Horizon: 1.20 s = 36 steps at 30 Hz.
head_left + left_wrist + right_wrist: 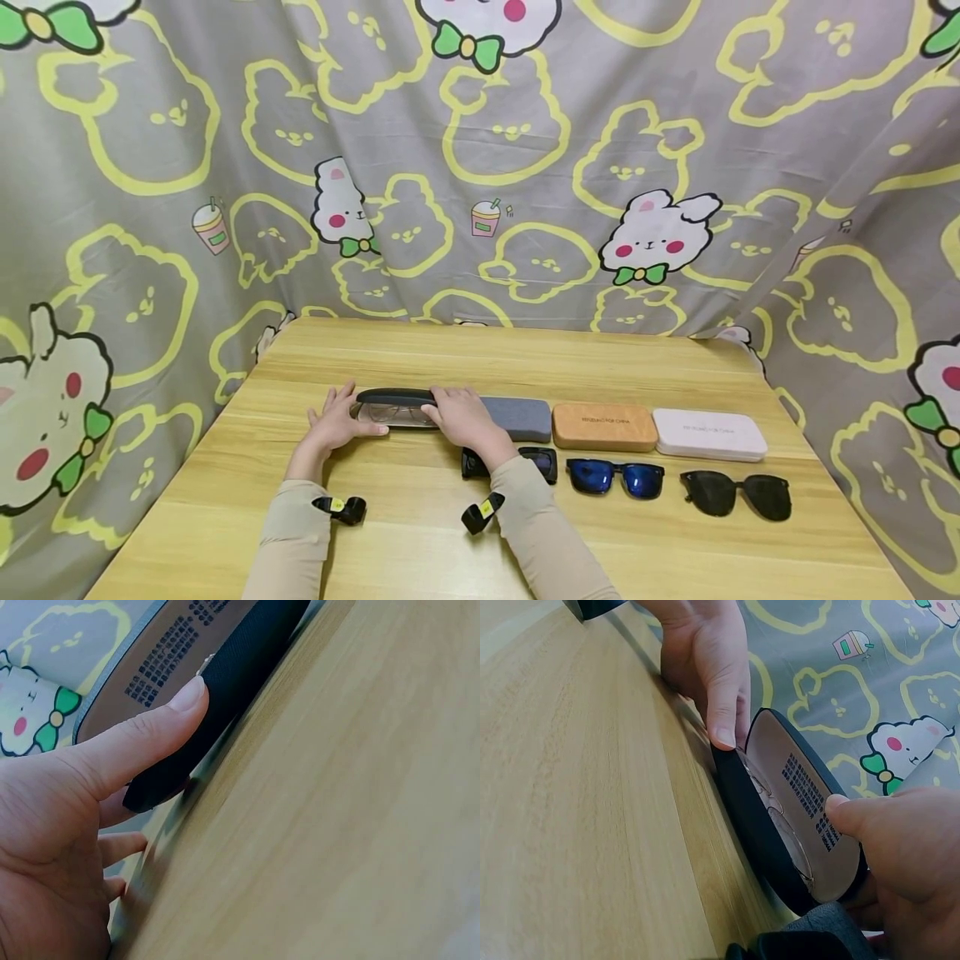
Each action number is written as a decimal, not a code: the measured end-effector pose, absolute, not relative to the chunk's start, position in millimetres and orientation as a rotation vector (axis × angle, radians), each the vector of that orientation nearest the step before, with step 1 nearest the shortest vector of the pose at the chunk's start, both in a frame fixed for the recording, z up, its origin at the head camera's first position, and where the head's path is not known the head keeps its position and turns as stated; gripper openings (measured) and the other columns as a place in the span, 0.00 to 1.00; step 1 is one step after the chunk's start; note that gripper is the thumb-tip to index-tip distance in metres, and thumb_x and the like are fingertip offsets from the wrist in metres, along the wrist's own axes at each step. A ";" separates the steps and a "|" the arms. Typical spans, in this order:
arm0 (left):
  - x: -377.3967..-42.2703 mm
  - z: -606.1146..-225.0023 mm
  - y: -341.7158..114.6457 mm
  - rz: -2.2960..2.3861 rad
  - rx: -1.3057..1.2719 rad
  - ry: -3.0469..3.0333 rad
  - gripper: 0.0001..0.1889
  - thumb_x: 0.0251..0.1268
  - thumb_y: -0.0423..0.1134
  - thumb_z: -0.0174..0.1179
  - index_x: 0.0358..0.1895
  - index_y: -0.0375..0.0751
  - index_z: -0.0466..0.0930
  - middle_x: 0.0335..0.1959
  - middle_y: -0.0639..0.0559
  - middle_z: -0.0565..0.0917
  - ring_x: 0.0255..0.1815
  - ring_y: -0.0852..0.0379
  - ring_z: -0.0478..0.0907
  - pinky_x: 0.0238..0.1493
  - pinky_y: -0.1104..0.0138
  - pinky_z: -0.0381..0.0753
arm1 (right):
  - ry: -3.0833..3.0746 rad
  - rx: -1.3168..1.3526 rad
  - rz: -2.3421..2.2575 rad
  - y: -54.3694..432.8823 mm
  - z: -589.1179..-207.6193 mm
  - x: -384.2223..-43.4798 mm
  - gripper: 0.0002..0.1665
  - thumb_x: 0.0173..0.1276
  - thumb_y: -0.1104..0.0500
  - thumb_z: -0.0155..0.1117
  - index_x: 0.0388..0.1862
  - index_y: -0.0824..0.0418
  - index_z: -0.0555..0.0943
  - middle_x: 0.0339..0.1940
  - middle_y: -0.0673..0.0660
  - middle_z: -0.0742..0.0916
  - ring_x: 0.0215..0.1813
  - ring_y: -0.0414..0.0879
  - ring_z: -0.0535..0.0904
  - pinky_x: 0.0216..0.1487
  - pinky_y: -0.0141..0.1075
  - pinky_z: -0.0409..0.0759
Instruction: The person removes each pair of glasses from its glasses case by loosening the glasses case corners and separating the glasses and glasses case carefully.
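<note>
A black glasses case [396, 397] stands with its lid raised on the table, left of the centre in the head view. Inside lies a pair of thin wire-framed glasses [787, 831]; dark printed text covers part of the lid's pinkish-brown lining [802, 784]. My left hand [335, 423] grips the left end of the case, its thumb on the front edge of the base. At the other end my right hand [467, 418] pinches the lid, thumb against the lining and fingers behind it.
Right of the case, a grey-blue case [517, 418], an orange case [604, 427] and a white case [711, 435] stand in a row. Before them lie black sunglasses [542, 463] partly behind my right wrist, blue-lensed sunglasses [615, 478] and dark sunglasses [737, 495]. A patterned curtain [525, 275] surrounds the table.
</note>
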<state>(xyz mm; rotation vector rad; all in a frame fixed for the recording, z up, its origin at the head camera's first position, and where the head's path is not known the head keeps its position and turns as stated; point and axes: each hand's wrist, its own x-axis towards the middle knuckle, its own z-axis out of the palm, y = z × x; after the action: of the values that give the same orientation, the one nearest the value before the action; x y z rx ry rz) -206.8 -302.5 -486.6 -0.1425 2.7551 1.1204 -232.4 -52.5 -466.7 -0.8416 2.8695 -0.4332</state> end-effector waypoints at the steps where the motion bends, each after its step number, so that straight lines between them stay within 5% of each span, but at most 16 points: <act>1: -206.8 -486.6 -302.6 1.121 -0.141 2.756 0.58 0.41 0.58 0.76 0.71 0.23 0.58 0.80 0.36 0.41 0.78 0.33 0.24 0.65 0.31 0.13 | 2.873 -0.844 -0.430 -52.7 -466.8 -232.6 0.34 0.79 0.40 0.37 0.75 0.55 0.62 0.70 0.57 0.76 0.73 0.51 0.69 0.79 0.48 0.55; 33: -207.7 -488.1 -304.2 1.110 -0.124 2.770 0.57 0.41 0.58 0.76 0.69 0.22 0.60 0.80 0.34 0.42 0.78 0.31 0.24 0.65 0.31 0.14 | 2.932 -0.845 -0.429 -55.2 -468.3 -230.7 0.32 0.80 0.41 0.36 0.73 0.56 0.64 0.68 0.57 0.78 0.70 0.52 0.72 0.77 0.46 0.61; 36: -208.0 -488.8 -304.9 1.097 -0.113 2.782 0.56 0.41 0.57 0.76 0.69 0.25 0.61 0.79 0.34 0.43 0.78 0.30 0.25 0.65 0.30 0.15 | 2.946 -0.860 -0.469 -55.7 -467.9 -231.9 0.31 0.80 0.42 0.37 0.69 0.58 0.69 0.62 0.57 0.82 0.65 0.51 0.77 0.73 0.46 0.65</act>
<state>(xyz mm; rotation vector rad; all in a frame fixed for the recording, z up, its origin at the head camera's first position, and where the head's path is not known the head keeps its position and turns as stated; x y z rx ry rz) -208.0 -304.9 -488.8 -0.1130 2.7820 1.0969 -231.9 -55.7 -467.9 -0.8603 2.9456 -0.4686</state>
